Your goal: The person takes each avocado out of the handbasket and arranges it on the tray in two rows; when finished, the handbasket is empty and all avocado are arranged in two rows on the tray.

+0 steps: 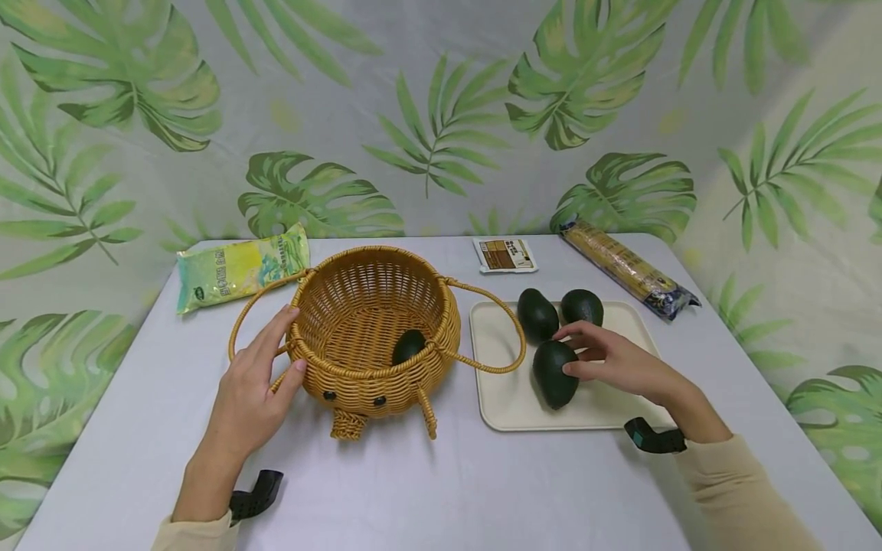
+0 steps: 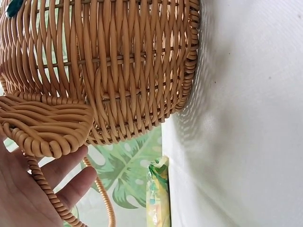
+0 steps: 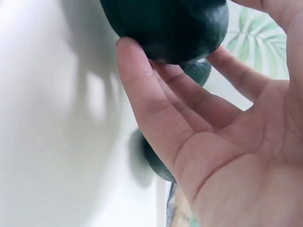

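A round wicker basket (image 1: 375, 386) with black button eyes and two loop handles stands at the middle of the table, holding one dark green avocado (image 1: 409, 347). My left hand (image 1: 251, 386) rests against its left side, fingers near the rim and left handle; in the left wrist view the fingers (image 2: 78, 184) lie behind a woven ear flap (image 2: 47, 125). Over a cream tray (image 1: 510, 417), my right hand (image 1: 613, 363) grips the nearest avocado (image 1: 553, 375) between thumb and fingers. Two more avocados (image 1: 537, 314) (image 1: 582, 306) sit at the tray's back.
A yellow-green packet (image 1: 241, 268) lies at the back left. Behind the tray are a small flat packet (image 1: 505, 255) and a long pack of noodles (image 1: 623, 264). The basket's right handle (image 1: 506, 314) overhangs the tray's left edge. A leaf-print cloth (image 1: 441, 138) hangs behind.
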Demonstrator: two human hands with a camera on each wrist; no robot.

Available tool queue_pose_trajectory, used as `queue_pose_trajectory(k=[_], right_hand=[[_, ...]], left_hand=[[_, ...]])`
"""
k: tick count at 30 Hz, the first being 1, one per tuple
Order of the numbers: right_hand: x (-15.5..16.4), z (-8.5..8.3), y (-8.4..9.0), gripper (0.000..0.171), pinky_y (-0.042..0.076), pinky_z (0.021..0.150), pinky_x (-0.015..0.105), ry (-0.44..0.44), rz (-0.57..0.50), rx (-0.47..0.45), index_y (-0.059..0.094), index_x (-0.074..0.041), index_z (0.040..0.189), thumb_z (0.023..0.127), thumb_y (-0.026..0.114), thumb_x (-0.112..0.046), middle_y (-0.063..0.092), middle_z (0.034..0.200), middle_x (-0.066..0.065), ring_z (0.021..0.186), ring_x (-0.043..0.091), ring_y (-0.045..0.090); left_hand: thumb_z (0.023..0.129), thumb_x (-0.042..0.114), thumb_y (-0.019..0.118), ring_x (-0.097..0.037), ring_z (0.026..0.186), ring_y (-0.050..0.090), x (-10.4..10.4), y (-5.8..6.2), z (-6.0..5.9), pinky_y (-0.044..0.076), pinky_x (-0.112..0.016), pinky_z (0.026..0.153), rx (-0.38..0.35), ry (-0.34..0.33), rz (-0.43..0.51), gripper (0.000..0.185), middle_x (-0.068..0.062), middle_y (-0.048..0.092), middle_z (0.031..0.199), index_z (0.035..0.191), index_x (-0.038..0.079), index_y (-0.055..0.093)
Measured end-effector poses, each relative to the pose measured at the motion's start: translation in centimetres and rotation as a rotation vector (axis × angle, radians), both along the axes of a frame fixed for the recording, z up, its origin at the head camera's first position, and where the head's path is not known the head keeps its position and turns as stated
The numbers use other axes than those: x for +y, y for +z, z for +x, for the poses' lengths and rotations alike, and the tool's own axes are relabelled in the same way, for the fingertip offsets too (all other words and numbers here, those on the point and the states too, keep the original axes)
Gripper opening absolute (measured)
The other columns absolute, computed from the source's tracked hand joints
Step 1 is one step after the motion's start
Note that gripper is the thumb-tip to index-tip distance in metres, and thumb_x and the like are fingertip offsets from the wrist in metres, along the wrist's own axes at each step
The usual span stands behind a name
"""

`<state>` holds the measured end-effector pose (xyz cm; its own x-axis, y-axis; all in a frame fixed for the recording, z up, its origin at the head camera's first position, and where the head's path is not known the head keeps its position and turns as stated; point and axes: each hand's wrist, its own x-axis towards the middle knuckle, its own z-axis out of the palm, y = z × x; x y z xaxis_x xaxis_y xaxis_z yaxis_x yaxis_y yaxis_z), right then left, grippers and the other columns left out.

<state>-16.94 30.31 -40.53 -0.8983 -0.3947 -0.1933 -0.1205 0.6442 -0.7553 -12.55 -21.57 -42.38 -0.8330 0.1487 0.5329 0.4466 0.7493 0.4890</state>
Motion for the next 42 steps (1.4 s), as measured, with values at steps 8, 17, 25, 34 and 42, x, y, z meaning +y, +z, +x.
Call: queue_pose_trajectory(k=[8, 17, 25, 34, 42], right_hand=[[-0.2, 0.3, 0.0, 0.043, 0.054, 0.096, 0.037, 0.006, 0.024, 0.024, 0.058, -0.02, 0.137, 0.098, 0.07, -0.034, 0.061, 0.142, 0.012, 0.13, 0.034, 0.061], [0.2, 1.0, 0.8, 0.048, 0.048, 0.105, 0.059, 0.01, 0.093, 0.069, 0.058, -0.02, 0.142, 0.099, 0.068, -0.038, 0.061, 0.144, 0.011, 0.128, 0.033, 0.062], [0.4, 0.8, 1.1, 0.051, 0.046, 0.106, 0.063, 0.035, 0.114, 0.1, 0.058, -0.017, 0.143, 0.098, 0.07, -0.038, 0.062, 0.144, 0.009, 0.128, 0.033, 0.062], [-0.2, 1.0, 0.2, 0.061, 0.052, 0.097, 0.047, 0.021, 0.039, 0.019, 0.052, -0.017, 0.144, 0.092, 0.078, -0.036, 0.053, 0.148, 0.014, 0.128, 0.038, 0.061], [-0.4, 1.3, 0.2, 0.061, 0.053, 0.099, 0.052, 0.031, 0.041, 0.024, 0.051, -0.017, 0.145, 0.093, 0.077, -0.037, 0.053, 0.149, 0.014, 0.13, 0.04, 0.059]], left_hand=[[0.099, 0.022, 0.059, -0.034, 0.144, 0.047, 0.1, 0.1, 0.0, 0.043, -0.062, 0.105, 0.003, -0.001, -0.003, 0.064, -0.007, 0.046, 0.161, 0.16, 0.019, 0.039], [0.1, 0.022, 0.059, -0.034, 0.144, 0.047, 0.1, 0.0, -0.2, 0.043, -0.062, 0.105, 0.005, -0.003, -0.015, 0.064, -0.008, 0.046, 0.161, 0.16, 0.019, 0.039], [0.099, 0.021, 0.059, -0.034, 0.144, 0.047, 0.0, -0.2, -0.2, 0.043, -0.062, 0.106, 0.005, -0.001, -0.011, 0.064, -0.008, 0.046, 0.161, 0.16, 0.019, 0.039], [0.1, 0.022, 0.059, -0.035, 0.144, 0.047, 0.0, -0.2, -0.1, 0.042, -0.062, 0.107, 0.003, 0.004, -0.011, 0.064, -0.008, 0.046, 0.161, 0.16, 0.019, 0.039], [0.1, 0.023, 0.059, -0.035, 0.144, 0.047, -0.1, -0.1, -0.1, 0.042, -0.063, 0.106, -0.003, 0.006, -0.011, 0.063, -0.009, 0.046, 0.16, 0.16, 0.019, 0.039]])
